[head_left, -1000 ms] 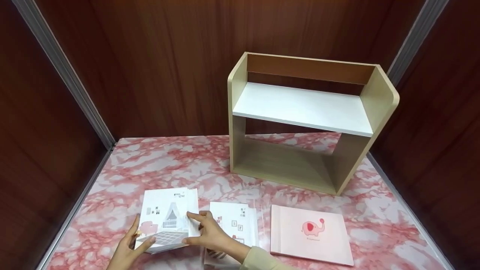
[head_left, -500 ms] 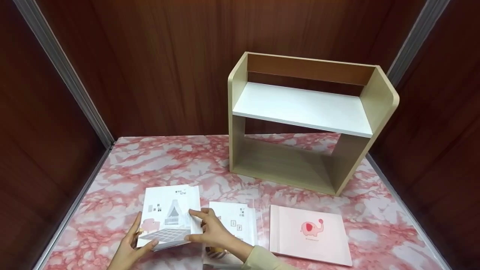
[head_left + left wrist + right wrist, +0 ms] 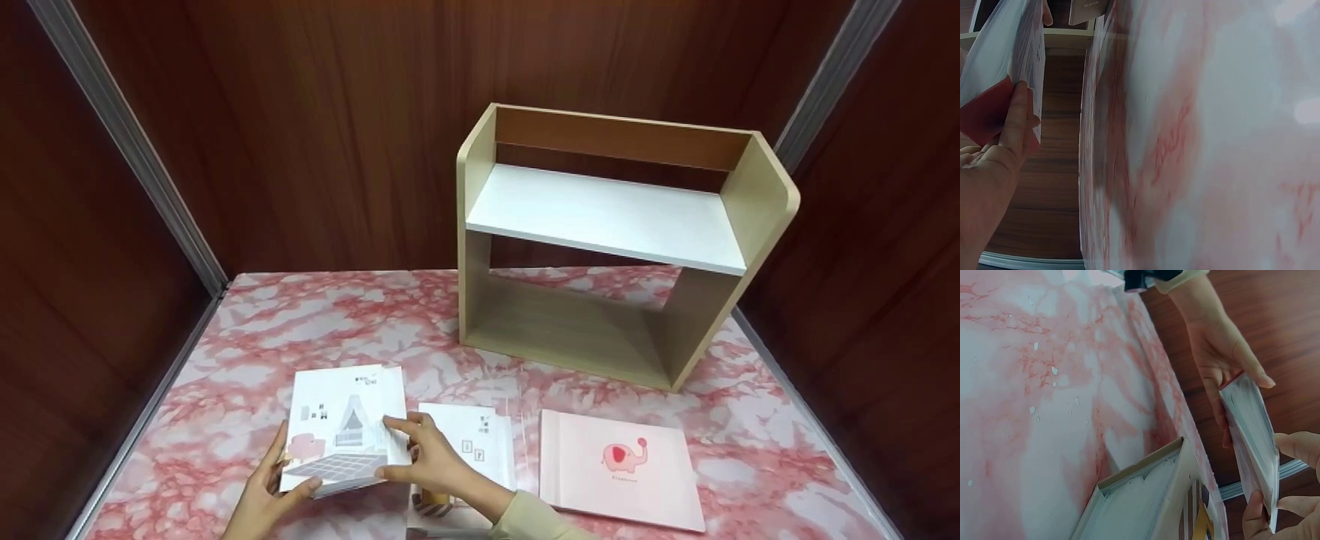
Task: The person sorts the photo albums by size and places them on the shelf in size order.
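Note:
A small white photo album point(image 3: 349, 420), its cover printed with a grey canopy, a pink chair and a checked rug, is raised above the table between both hands. My left hand point(image 3: 266, 487) grips its lower left corner, thumb on the cover and fingers behind. The right hand point(image 3: 431, 457) pinches its right edge. The left wrist view shows clear plastic pages and a red piece by the left fingers point(image 3: 1014, 118). Below the right hand lies a second white album point(image 3: 474, 431), partly covered by that arm. A pink album point(image 3: 622, 469) with an elephant lies to its right.
A wooden desk shelf point(image 3: 607, 214) with a white middle board stands at the back right of the pink marbled table point(image 3: 337, 322). Dark wood-grain panels point(image 3: 337, 135) with metal corner strips enclose the table at the back and sides.
Both hands have carried the held album slightly right and away from the person, keeping the same grip. The other albums and the shelf stay where they were.

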`<state>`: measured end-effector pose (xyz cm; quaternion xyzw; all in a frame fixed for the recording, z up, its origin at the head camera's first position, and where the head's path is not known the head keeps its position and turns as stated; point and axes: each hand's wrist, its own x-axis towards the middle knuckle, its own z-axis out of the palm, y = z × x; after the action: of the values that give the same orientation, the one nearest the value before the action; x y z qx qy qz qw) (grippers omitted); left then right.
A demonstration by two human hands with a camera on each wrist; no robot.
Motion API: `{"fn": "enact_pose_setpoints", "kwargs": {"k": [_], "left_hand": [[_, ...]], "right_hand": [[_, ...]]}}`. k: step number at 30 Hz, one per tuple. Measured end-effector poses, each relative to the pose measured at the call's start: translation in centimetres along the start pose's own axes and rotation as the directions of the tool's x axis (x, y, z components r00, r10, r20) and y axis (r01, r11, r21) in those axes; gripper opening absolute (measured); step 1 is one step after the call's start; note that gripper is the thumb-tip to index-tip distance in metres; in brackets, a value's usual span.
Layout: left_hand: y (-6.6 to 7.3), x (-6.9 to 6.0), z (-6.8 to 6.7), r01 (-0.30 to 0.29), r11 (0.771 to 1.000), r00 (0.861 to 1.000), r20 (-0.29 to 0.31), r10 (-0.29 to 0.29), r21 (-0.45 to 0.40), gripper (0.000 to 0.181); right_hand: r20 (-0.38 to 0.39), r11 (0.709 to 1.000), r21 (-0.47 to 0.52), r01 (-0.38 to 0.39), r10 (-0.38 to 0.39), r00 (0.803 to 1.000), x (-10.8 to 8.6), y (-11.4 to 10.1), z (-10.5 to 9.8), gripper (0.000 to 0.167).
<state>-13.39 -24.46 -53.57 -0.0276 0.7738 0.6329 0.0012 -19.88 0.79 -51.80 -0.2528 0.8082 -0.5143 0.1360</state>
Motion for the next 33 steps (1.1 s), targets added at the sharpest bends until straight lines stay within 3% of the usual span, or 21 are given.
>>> {"fn": "enact_pose_setpoints", "kwargs": {"k": [9, 12, 21, 33], "left_hand": [[0.1, 0.6, 0.6, -0.003, 0.998, 1.0, -0.016, 0.002, -0.055, 0.094], [0.2, 0.7, 0.8, -0.03, 0.995, 0.999, -0.024, 0.028, -0.092, 0.095], [0.5, 0.9, 1.1, -0.109, 0.99, 0.994, -0.019, 0.108, -0.09, 0.092], [1.0, 1.2, 1.5, -0.095, 0.995, 0.996, -0.007, 0.094, -0.037, 0.09]], "right_hand": [[-0.034, 1.0, 0.018, -0.002, 0.002, 0.999, 0.1, 0.0, -0.3, 0.068], [-0.035, 1.0, 0.011, 0.004, -0.003, 0.999, 0.0, 0.0, -0.5, 0.068], [-0.057, 0.999, 0.032, 0.006, -0.004, 0.998, -0.2, 0.0, -1.0, 0.069], [-0.077, 0.999, 0.051, 0.01, -0.006, 0.997, -0.4, 0.2, -1.7, 0.067]]}}
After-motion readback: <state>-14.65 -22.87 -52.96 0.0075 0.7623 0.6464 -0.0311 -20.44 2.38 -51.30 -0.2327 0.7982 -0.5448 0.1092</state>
